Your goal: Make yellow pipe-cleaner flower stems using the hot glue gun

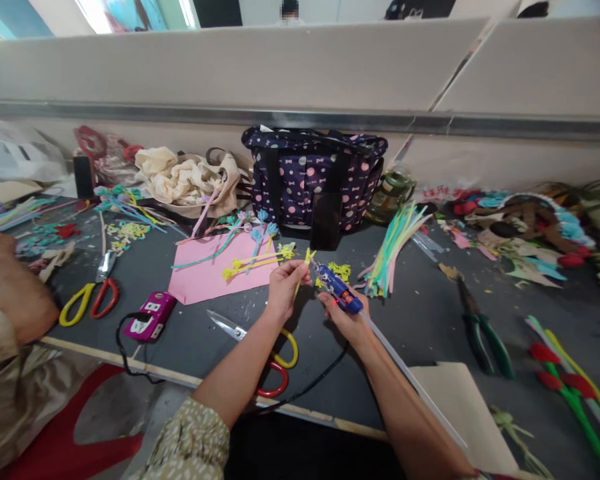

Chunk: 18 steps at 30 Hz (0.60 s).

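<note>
My left hand (286, 288) pinches a small yellow piece (309, 256) at the middle of the dark table. In my right hand (347, 319) is a blue glue gun (336, 288), its nozzle close beside the yellow piece. A long clear glue stick (415, 381) runs out of the back of the gun along my right forearm. Small yellow pieces (339, 272) lie behind the gun. Left of my hands, yellow and blue stems (253, 264) rest on a pink sheet (200, 283). Scissors with yellow and red handles (237, 331) lie partly under my left forearm.
A patterned bag (305, 170) and a phone (326, 221) stand behind my hands. Pastel stems (393, 257) and green-handled pliers (480, 333) lie to the right. A pink power strip (153, 315), other scissors (97, 287) and another person's arm (17, 287) are at left.
</note>
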Each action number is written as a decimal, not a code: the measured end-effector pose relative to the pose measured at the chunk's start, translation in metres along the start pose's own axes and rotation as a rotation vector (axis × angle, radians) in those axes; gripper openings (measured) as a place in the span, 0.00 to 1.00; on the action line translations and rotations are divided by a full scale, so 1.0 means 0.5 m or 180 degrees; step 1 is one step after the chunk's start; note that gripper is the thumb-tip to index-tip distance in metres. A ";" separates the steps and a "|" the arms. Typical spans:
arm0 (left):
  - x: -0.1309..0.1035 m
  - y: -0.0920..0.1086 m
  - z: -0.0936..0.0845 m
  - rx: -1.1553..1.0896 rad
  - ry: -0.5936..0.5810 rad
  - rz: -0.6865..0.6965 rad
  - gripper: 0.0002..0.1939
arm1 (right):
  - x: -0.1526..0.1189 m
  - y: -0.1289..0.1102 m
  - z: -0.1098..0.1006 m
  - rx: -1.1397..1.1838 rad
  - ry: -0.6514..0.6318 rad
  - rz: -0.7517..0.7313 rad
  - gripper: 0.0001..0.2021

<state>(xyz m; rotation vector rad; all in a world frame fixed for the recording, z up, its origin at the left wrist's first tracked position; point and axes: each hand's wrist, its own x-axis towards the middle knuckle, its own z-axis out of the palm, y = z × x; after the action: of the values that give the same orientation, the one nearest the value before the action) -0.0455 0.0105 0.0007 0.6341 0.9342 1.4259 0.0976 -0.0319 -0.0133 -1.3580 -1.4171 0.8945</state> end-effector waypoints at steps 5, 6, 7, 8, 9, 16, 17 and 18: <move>0.000 -0.001 0.000 -0.0003 0.0001 0.0007 0.14 | -0.002 0.001 -0.003 -0.0134 -0.0038 -0.0086 0.17; 0.001 -0.001 -0.001 -0.0006 -0.0003 0.0014 0.14 | -0.002 0.000 -0.004 -0.0156 -0.0045 -0.0101 0.16; 0.001 -0.002 -0.001 -0.0009 -0.0011 0.0020 0.14 | -0.002 0.000 -0.004 -0.0179 -0.0056 -0.0117 0.16; 0.001 -0.002 -0.002 -0.0011 -0.0022 0.0026 0.14 | -0.002 -0.001 -0.005 -0.0199 -0.0064 -0.0133 0.16; 0.002 -0.003 -0.002 -0.0014 -0.0033 0.0031 0.14 | -0.002 -0.002 -0.005 -0.0216 -0.0069 -0.0147 0.16; 0.001 -0.002 -0.001 0.0003 -0.0028 0.0036 0.14 | -0.002 -0.004 -0.006 -0.0265 -0.0089 -0.0167 0.15; 0.001 -0.001 -0.001 0.0004 -0.0026 0.0035 0.14 | -0.002 -0.004 -0.006 -0.0262 -0.0078 -0.0167 0.15; 0.001 -0.001 -0.001 0.0005 -0.0020 0.0033 0.14 | -0.002 -0.004 -0.006 -0.0257 -0.0069 -0.0167 0.16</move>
<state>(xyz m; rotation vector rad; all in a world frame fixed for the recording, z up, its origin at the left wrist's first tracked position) -0.0458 0.0108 -0.0001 0.6451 0.9283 1.4319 0.0998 -0.0336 -0.0106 -1.3681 -1.5129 0.8280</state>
